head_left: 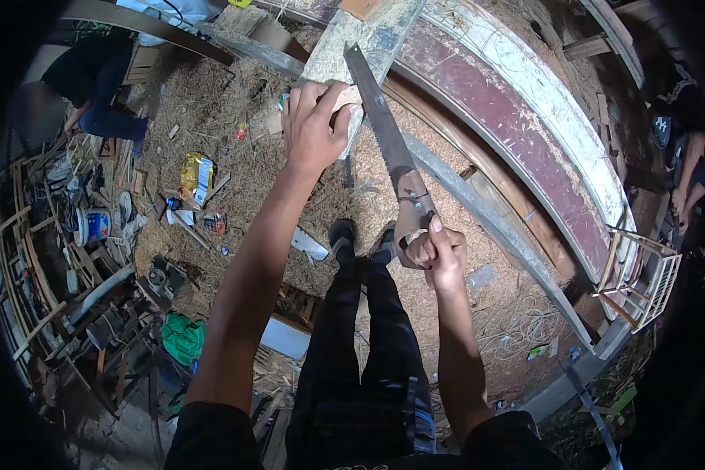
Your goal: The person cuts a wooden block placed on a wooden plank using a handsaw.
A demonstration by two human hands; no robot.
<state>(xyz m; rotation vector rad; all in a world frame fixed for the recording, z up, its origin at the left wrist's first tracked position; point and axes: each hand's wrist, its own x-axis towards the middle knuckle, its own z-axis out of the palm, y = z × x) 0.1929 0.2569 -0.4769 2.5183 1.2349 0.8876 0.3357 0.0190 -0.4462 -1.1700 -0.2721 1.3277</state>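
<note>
A hand saw (380, 117) with a long toothed blade slants across the upper middle, its tip over a dusty board (384, 39). My right hand (439, 254) is wrapped round the saw's wooden handle at the lower end. At the board's near end, my left hand (315, 125) presses on a small pale wood piece (348, 97), fingers over its left side and thumb on top. The blade lies just right of that piece; whether its teeth touch the wood cannot be told.
A long maroon and white panel (517, 102) curves along the right. A small slatted wooden frame (642, 278) stands beyond it. One person (106, 94) bends at the upper left; another person's arm (688, 176) shows at far right. Sawdust and scraps cover the ground (251, 157).
</note>
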